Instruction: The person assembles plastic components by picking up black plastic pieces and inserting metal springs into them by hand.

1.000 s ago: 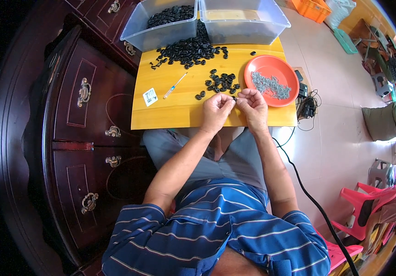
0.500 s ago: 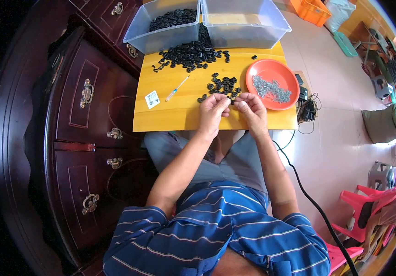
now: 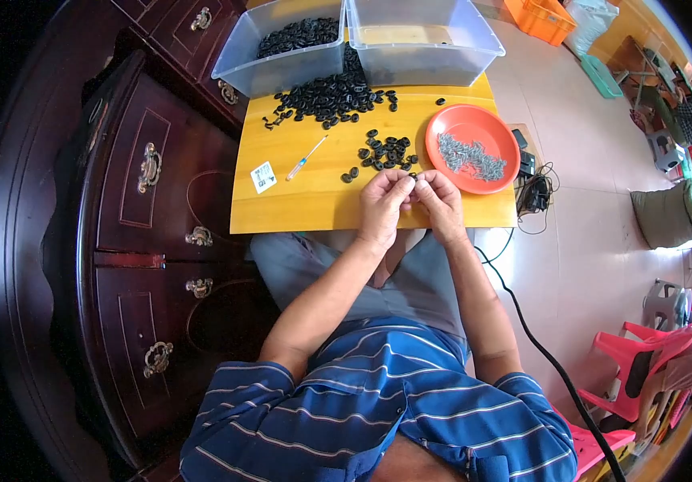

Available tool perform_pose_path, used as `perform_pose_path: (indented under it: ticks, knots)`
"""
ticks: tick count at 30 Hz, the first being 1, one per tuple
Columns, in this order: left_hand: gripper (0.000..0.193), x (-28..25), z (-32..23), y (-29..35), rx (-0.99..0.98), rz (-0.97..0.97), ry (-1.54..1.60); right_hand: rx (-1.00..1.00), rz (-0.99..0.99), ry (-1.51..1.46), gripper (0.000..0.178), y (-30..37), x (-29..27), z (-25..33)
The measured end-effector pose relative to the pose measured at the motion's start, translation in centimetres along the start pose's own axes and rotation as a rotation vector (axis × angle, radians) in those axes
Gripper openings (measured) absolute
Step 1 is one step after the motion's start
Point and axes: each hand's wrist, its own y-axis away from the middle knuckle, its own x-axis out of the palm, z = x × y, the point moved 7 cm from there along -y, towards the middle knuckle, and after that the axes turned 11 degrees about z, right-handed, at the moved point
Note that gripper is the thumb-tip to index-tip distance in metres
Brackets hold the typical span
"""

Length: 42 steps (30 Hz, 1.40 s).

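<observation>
My left hand and right hand meet fingertip to fingertip over the near edge of the yellow table, pinching one small black part between them. Just beyond lies a loose cluster of black parts; to its right, an orange plate of grey metal pieces. Farther off, a larger black heap borders two clear bins.

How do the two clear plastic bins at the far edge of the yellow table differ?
The left bin is heaped with small black parts; the right bin looks nearly empty, its pale bottom showing. Loose black parts spill on the table in front of the left bin, few before the right. Both are clear, rectangular, open-topped, side by side.
</observation>
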Motion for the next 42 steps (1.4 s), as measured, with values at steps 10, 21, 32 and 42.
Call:
perform_pose_path:
  ticks: [10, 21, 32, 42]
  knots:
    - [0.004, 0.8, 0.1, -0.1, 0.024, -0.022, 0.028, -0.006, -0.029, -0.084, 0.01, 0.3, -0.5, -0.4]
    - [0.004, 0.5, 0.6, 0.2, 0.026, -0.027, -0.004, -0.037, -0.098, 0.012, 0.008, 0.4, -0.4, -0.2]
    - [0.006, -1.4, -1.4, 0.4, 0.098, 0.034, -0.29, 0.008, -0.045, 0.323, 0.007, 0.6, 0.1, -0.1]
    - [0.004, -1.1, -0.9, 0.4, 0.096, 0.019, -0.303, -0.017, -0.055, 0.129, 0.006, 0.5, 0.4, 0.3]
